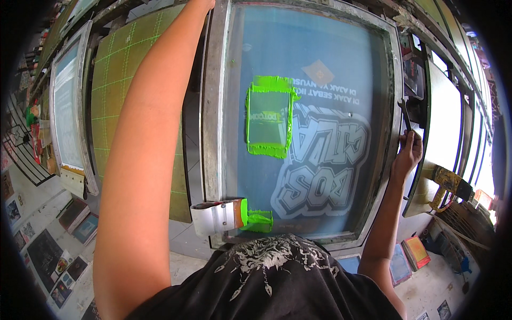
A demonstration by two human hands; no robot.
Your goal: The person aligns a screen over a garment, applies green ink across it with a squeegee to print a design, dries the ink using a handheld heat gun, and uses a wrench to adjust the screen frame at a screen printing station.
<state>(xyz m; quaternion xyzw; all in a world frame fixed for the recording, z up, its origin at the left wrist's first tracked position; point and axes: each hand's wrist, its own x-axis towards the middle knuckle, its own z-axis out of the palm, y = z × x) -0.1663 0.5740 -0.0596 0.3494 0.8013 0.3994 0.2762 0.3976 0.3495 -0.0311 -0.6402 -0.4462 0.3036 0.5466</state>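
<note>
A metal-framed printing screen (213,106) with blue mesh lies in front of me, with a bright green ink patch (269,117) on it. A squeegee (218,216) with green ink on its blade rests on the screen's near left corner. My left arm reaches up along the frame's left side. My left hand (204,4) is at the far left corner, mostly cut off by the picture's top edge. My right hand (408,152) is at the frame's right side, closed around a dark metal wrench (404,113) that points upward.
A green gridded board (114,80) lies left of the screen, with another framed screen (66,106) beyond it. To the right are a pale board (442,122) and a yellow power tool (448,184). Prints and books lie on the floor (48,250).
</note>
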